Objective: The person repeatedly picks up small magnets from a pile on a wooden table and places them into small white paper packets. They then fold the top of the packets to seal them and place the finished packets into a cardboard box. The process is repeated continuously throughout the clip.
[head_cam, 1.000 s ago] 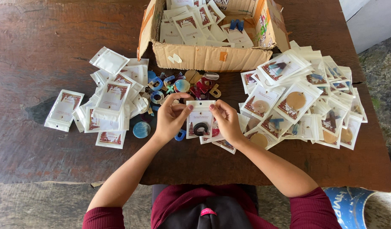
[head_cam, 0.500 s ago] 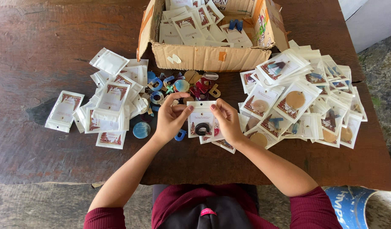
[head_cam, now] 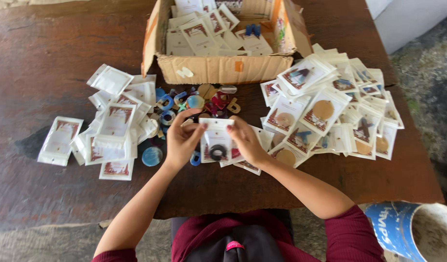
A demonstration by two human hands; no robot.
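Looks like a home craft-packing setup — worn wooden table [head_cam: 53, 43], battered cardboard box [head_cam: 218, 68], heaps of little packets [head_cam: 330, 106], rough ground underneath.

The cardboard box [head_cam: 218, 68] is tan-brown, with a pale tape scrap and a small orange patch on its front wall. Inside it lie white packets with dark red printed bands. In front of the box, the held packet [head_cam: 216, 140] is white and clear, showing a black ring. Left of the box, the pile of empty packets [head_cam: 112, 121] is white with dark red scenes. Right of the box, the filled packets [head_cam: 330, 106] show tan discs and blue shapes. The loose pieces [head_cam: 194, 104] before the box are blue, teal, red and tan. The table [head_cam: 48, 53] is dark reddish brown.
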